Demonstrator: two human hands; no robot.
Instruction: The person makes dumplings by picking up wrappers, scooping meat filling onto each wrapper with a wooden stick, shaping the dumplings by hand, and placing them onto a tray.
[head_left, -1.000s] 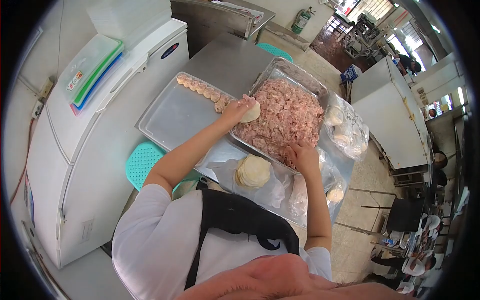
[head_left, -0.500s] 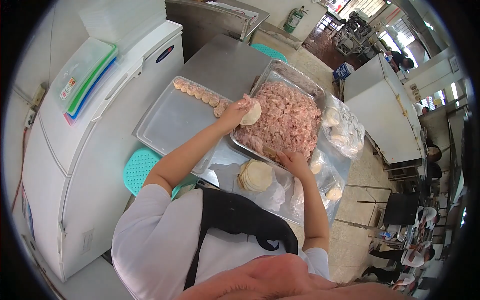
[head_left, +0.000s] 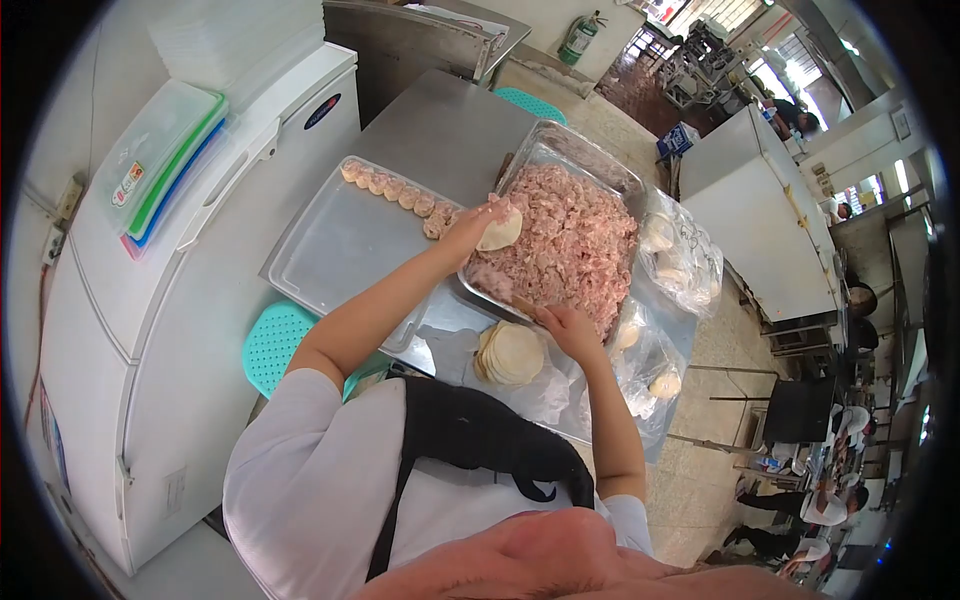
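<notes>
A round, pale dough wrapper (head_left: 500, 231) is held in my left hand (head_left: 474, 226), above the left edge of a deep metal pan (head_left: 628, 178). Raw minced meat filling (head_left: 570, 240) fills much of that pan. My right hand (head_left: 568, 328) is closed around a flat, brownish spatula (head_left: 524, 306) at the pan's near edge; its far end is partly hidden against the meat. Just left of my left hand, filled dumplings (head_left: 400, 191) stand in a row along the far edge of a translucent plastic tray (head_left: 350, 245). A stack of wrappers (head_left: 510, 353) lies on plastic nearer to me.
Clear plastic bags (head_left: 683, 250) with pale rounds lie right of the pan on the metal table (head_left: 430, 120). A white chest freezer (head_left: 230, 270) stands at left with lids (head_left: 170, 170) on top. Turquoise stools (head_left: 275, 345) show beside the table. Other people (head_left: 825, 508) are far right.
My right hand has moved left along the pan's near edge with the spatula. The left hand still holds the wrapper in nearly the same place.
</notes>
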